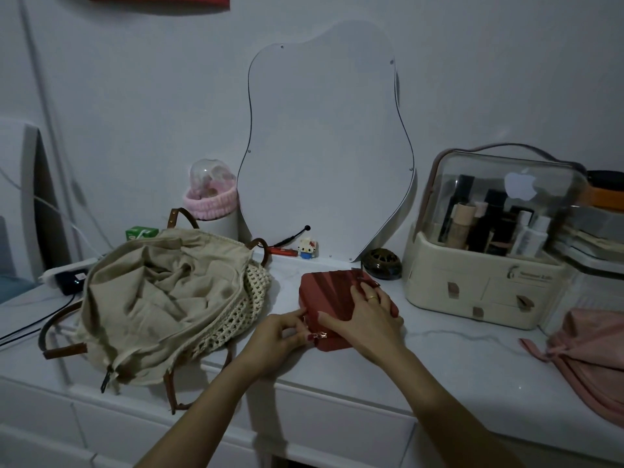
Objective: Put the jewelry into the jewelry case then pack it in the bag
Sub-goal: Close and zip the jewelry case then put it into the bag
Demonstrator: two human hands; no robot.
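A red zippered jewelry case (329, 293) lies closed on the white dresser top, just in front of the mirror. My right hand (368, 317) presses flat on its lid, a ring on one finger. My left hand (282, 332) pinches the case's near-left edge beside the small metal zipper pull (319, 335). To the left, a beige woven bag (162, 298) with brown leather straps lies open, its cloth lining bunched up. No loose jewelry is visible.
A wavy mirror (324, 143) leans on the wall. A cream cosmetics organizer (483, 278) stands at right, a dark round dish (381, 263) beside it, and pink cloth (591, 352) lies far right. A small toy figure (308, 248), power strip and cables sit behind the bag.
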